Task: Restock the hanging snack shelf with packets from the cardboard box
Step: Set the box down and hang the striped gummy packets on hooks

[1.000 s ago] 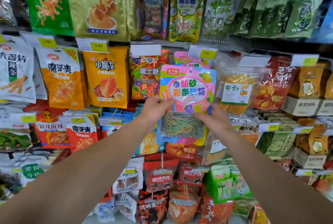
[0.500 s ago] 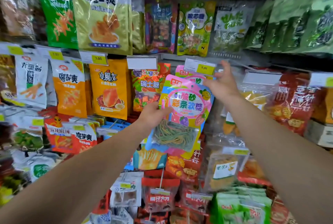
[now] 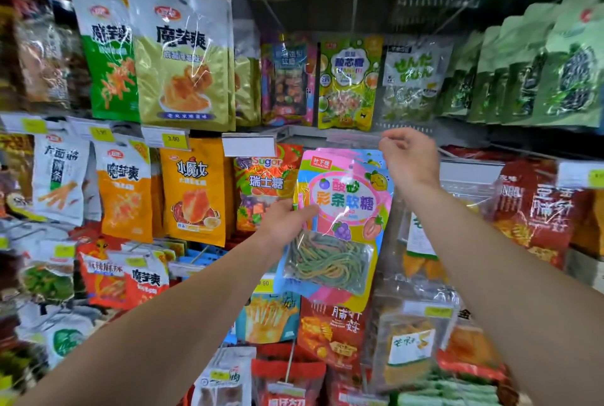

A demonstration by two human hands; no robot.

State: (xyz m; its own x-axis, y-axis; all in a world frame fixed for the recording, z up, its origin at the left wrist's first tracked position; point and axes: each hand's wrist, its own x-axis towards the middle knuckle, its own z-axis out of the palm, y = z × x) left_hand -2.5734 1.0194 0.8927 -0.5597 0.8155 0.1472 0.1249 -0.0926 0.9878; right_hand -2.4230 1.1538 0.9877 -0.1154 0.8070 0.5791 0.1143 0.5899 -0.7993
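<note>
While left hand [image 3: 287,222] grips the pink candy packet [image 3: 340,219], right hand [image 3: 408,157] hovers loosely curled, empty.

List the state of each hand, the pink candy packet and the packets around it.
left hand: grips the pink candy packet's left edge
right hand: raised at the packet's top right corner, fingers curled
pink candy packet: held up, sealed
orange packet: hanging on the rack

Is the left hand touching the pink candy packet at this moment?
Touching. The head view shows the left hand holding the pink candy packet at its left edge, thumb lying across the front.
</note>
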